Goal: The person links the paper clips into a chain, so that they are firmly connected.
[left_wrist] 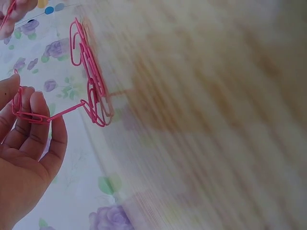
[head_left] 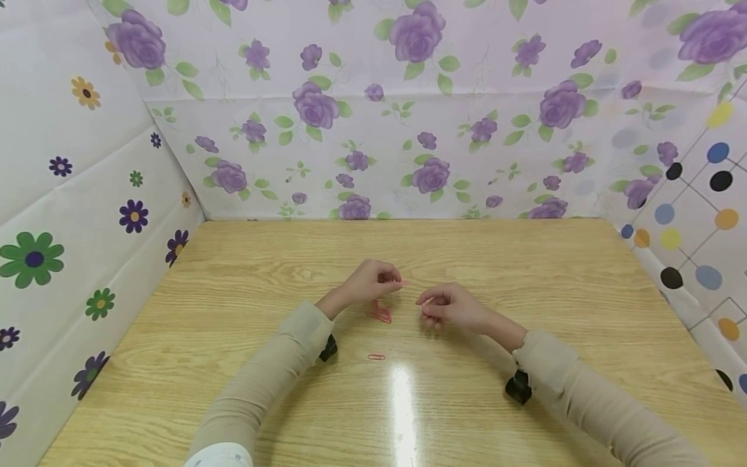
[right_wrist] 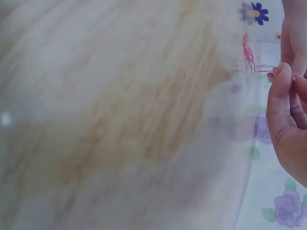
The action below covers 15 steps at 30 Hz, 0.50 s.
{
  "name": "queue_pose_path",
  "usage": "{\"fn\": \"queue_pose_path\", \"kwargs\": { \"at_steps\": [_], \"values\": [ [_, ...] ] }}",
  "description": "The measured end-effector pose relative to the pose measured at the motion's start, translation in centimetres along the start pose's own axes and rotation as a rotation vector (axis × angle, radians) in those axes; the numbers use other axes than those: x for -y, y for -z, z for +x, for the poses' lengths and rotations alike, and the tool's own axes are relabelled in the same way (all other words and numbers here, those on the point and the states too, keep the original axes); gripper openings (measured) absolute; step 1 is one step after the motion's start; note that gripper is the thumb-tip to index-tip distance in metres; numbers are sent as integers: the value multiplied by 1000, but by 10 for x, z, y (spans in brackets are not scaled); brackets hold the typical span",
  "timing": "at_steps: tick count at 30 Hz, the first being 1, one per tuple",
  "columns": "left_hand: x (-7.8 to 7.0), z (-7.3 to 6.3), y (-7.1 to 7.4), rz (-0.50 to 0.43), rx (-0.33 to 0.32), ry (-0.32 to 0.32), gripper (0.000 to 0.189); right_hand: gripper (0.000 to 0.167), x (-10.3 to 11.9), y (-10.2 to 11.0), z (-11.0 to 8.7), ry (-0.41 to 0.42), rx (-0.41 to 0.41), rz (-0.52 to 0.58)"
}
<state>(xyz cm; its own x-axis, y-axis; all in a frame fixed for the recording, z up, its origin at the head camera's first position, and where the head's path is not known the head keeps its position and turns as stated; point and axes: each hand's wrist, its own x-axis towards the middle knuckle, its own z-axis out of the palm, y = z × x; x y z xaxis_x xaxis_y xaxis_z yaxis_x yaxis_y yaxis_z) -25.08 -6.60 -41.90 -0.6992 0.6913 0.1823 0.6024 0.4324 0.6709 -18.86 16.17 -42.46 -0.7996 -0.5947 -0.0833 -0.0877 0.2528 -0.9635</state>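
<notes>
My left hand (head_left: 369, 281) pinches one end of a chain of pink paper clips (left_wrist: 91, 72) between thumb and fingers. From that hand the linked clips run down to a small heap on the table, also visible in the head view as the pink pile (head_left: 382, 316). To its right, and apart from it, my right hand (head_left: 460, 310) pinches a pink paper clip, mostly covered by the fingertips. In the right wrist view, the right hand (right_wrist: 285, 120) has thumb and finger pressed together. A single loose pink paper clip (head_left: 376, 357) lies nearer to me on the table.
The wooden table (head_left: 496, 253) reflects a bright strip of light near its front. A floral cloth (head_left: 373, 143) stands along the back edge, with patterned cloths at the left and right sides. Black camera mounts (head_left: 518, 387) sit under both wrists.
</notes>
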Motion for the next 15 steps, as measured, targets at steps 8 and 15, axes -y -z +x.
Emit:
{"fn": "queue_pose_path", "kwargs": {
  "at_steps": [8,15],
  "values": [
    [-1,-1,1,-7,2,-9,8,35,2,5,0,2,-56,-19],
    [-1,0,0,-12,4,-3,8,27,2,9,6,7,-158,-77]
  ]
}}
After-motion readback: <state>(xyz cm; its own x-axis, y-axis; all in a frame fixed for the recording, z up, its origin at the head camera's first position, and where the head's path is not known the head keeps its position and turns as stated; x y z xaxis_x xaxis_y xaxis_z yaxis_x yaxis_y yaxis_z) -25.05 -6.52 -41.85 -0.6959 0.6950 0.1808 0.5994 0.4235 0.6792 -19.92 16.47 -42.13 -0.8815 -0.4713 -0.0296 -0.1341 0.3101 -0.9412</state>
